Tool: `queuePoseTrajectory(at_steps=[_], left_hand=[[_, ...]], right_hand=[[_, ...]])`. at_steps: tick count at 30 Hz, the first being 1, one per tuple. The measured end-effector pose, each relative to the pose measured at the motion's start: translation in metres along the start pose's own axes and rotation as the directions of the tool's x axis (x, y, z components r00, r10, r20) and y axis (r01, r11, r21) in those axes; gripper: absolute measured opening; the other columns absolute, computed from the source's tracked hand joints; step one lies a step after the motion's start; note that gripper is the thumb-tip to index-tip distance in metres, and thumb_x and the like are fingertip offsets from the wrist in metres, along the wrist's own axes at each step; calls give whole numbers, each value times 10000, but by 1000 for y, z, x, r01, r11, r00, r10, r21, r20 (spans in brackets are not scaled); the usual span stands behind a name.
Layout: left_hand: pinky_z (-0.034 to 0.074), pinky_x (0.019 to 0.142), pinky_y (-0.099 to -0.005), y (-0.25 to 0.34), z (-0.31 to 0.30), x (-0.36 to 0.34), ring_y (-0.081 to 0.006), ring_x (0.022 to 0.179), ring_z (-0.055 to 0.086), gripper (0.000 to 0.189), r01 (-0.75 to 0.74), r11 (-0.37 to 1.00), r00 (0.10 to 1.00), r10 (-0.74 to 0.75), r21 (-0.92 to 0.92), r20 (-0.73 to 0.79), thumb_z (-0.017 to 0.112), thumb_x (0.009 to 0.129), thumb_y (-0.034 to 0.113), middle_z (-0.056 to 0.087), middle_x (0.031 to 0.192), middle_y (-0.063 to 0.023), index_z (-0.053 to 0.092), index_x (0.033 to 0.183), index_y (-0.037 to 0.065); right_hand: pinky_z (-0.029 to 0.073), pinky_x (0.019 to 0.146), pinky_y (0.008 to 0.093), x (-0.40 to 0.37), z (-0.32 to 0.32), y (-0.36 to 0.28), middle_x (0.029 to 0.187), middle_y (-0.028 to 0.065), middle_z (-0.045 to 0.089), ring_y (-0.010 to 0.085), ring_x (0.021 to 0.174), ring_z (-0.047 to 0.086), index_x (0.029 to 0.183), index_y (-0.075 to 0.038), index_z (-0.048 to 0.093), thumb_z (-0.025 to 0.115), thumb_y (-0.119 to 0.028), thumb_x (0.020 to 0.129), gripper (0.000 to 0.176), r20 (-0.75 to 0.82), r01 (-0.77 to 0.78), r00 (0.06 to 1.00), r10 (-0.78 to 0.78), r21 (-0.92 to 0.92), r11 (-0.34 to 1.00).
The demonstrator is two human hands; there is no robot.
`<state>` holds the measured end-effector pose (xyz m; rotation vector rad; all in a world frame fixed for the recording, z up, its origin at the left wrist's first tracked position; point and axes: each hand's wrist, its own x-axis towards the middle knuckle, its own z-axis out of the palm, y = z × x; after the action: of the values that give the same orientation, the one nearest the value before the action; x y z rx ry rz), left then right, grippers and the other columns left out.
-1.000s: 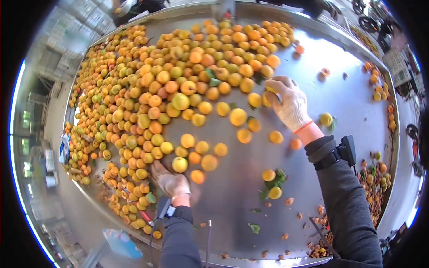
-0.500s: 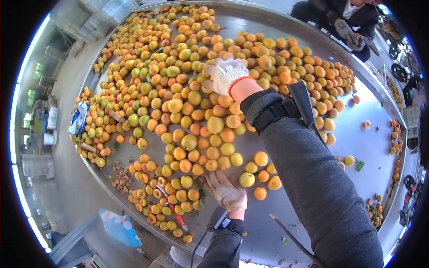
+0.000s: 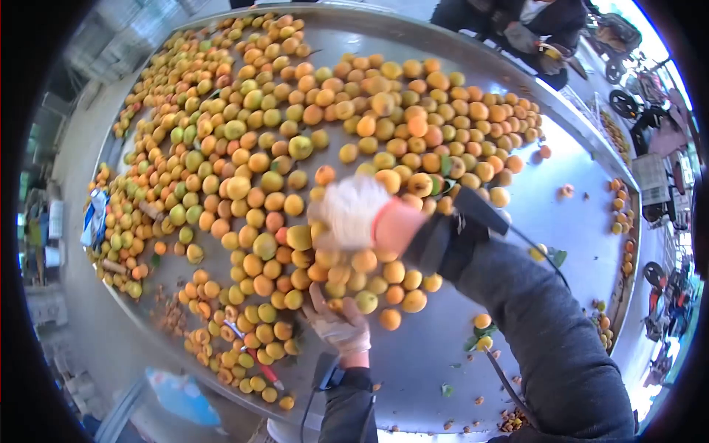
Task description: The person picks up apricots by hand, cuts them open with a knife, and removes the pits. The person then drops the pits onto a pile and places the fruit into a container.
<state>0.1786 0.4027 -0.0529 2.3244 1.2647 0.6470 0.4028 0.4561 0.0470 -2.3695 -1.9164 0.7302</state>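
Note:
Many orange and yellow-green apricots (image 3: 262, 203) are spread over a metal table (image 3: 413, 369). My right hand (image 3: 351, 213), in a white knit glove with a red cuff, is over the middle of the apricots. It is blurred by motion, and its fingers are hidden on the far side. My left hand (image 3: 337, 325), in a thin pale glove, rests at the near edge of the pile with its fingers stretched out against the apricots. To its left, a red-handled knife (image 3: 267, 369) lies among apricots, several of them halved. A heap of brown pits (image 3: 171, 310) is beside them.
A raised rim (image 3: 583, 136) borders the table. At its left edge lies a blue-and-white glove (image 3: 94, 218). Another person's gloved hands (image 3: 538, 50) hold something at the far right. A blue-and-white bag (image 3: 181, 399) hangs below the near edge.
My right hand has come nearer to me from the far pile, and apricots have rolled toward my left hand. A gap shows where they lay. The camera view has shifted.

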Motion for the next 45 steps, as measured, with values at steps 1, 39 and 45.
queuePoseTrajectory(at_steps=[1, 39, 45], left_hand=[[381, 941, -562, -11, 9, -4, -495, 1111, 460, 618, 2, 1000, 1000, -1, 26, -19, 470, 928, 413, 469, 1243, -312, 387, 1384, 4], [254, 1074, -625, -53, -56, -117, -429, 1308, 379, 623, -384, 919, 893, 347, 84, 288, 592, 841, 227, 407, 1402, -200, 333, 1404, 163], [259, 1087, -597, -54, -61, -115, -422, 1315, 375, 669, -365, 924, 883, 305, 112, 358, 629, 801, 267, 412, 1401, -199, 337, 1396, 174]], right_hand=[[539, 736, 438, -16, 11, -6, 966, 142, 692, 349, 867, 674, 1023, -173, 689, 612, -497, 802, 400, -28, 0, 1000, 1, 40, 999], [489, 637, 460, -213, 127, -37, 854, 126, 568, 325, 774, 632, 866, -95, 655, 713, -336, 742, 277, -268, -124, 950, 160, 146, 981], [537, 681, 459, -156, 0, 70, 923, 182, 671, 359, 826, 670, 928, -44, 672, 633, -331, 802, 316, -381, -471, 753, 536, 257, 844]])
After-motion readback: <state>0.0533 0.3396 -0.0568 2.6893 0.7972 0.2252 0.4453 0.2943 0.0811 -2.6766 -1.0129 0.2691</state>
